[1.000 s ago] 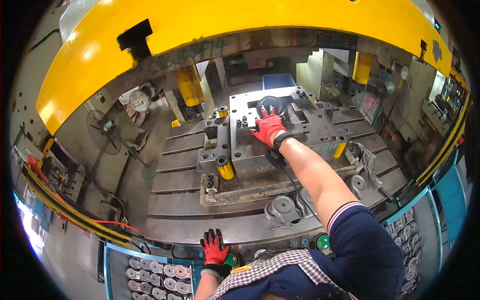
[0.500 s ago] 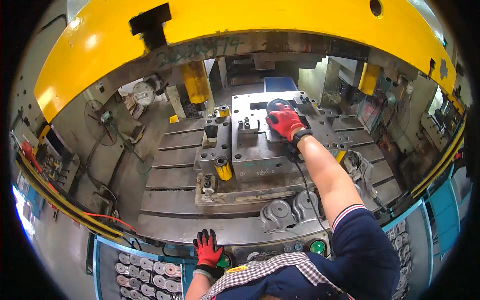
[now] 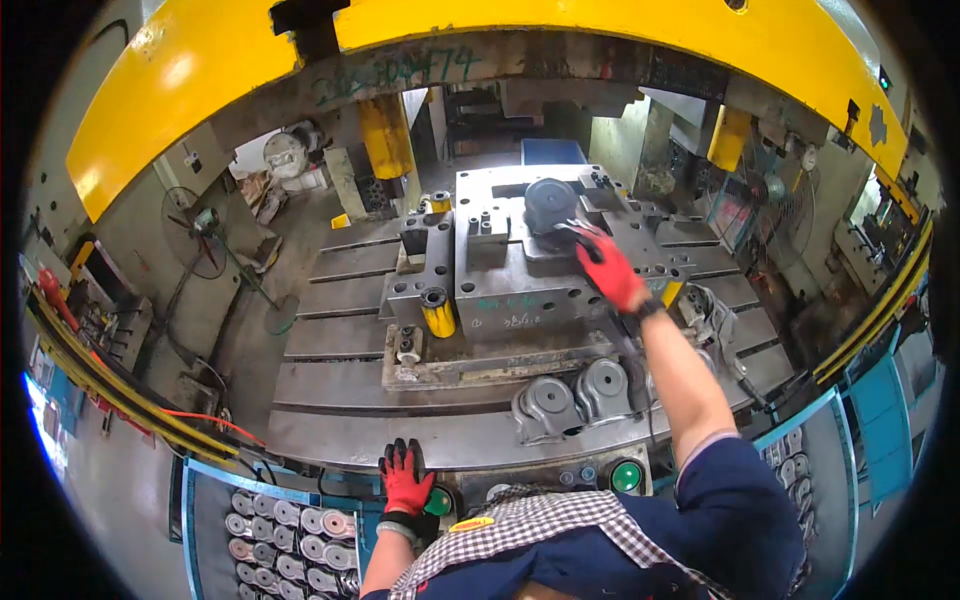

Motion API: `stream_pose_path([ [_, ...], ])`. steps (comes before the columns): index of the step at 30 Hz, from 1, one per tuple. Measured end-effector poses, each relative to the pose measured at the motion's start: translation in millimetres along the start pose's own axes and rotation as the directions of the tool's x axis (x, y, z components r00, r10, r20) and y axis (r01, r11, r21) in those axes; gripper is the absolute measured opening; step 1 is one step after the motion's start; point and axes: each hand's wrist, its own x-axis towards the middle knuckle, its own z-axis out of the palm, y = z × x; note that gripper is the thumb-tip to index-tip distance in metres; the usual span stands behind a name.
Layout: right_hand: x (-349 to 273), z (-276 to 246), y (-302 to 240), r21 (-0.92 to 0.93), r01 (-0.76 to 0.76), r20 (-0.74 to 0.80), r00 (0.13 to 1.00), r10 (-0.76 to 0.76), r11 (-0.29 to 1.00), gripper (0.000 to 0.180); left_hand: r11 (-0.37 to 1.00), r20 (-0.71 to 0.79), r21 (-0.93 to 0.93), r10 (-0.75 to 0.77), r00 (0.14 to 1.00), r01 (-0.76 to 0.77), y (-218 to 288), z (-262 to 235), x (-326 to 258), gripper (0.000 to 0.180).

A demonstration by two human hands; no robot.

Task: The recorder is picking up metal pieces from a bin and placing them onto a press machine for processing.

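Note:
A dark grey round metal part (image 3: 550,203) sits on the die block (image 3: 500,275), in its upper recess. Just to its near right is my right hand (image 3: 608,268), in a red glove with dark fingertips. The fingers stretch toward the part's near edge and look apart, somewhat blurred. Whether the tips still touch the part I cannot make out. My left hand (image 3: 405,480), gloved in red and black, lies with spread fingers on the front edge of the press bed (image 3: 345,433), beside a green button (image 3: 437,502).
Formed metal parts (image 3: 548,408) stand at the bed's front right. Yellow guide posts (image 3: 438,312) rise by the die. Overhead hangs the yellow press ram (image 3: 600,25). Blue-framed bins (image 3: 200,530) with several metal parts flank me. A fan (image 3: 207,222) stands at left.
My right hand has drawn back from the top of the round part toward the near right, leaving the part on the die. The left hand stays at the bed edge. The view has shifted slightly.

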Motion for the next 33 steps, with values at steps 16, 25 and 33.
stream_pose_path([
  [16,-502.5,0.3,95.5,-0.021,-0.957,-0.235,0.287,0.929,0.290,0.071,0.973,0.252,-0.186,0.183,0.950,-0.138,-139.8,111.5,-91.7,0.065],
  [25,-453.2,33.1,68.4,-0.463,-0.827,-0.107,0.408,0.907,0.318,0.097,0.689,0.324,-0.436,-0.479,0.815,0.579,-93.9,94.4,-59.9,0.113],
  [33,-444.0,28.0,58.4,-0.524,-0.806,-0.092,0.376,0.922,0.276,0.097,0.689,0.255,-0.461,-0.500,0.828,0.559,-93.1,104.8,-65.1,0.107],
])
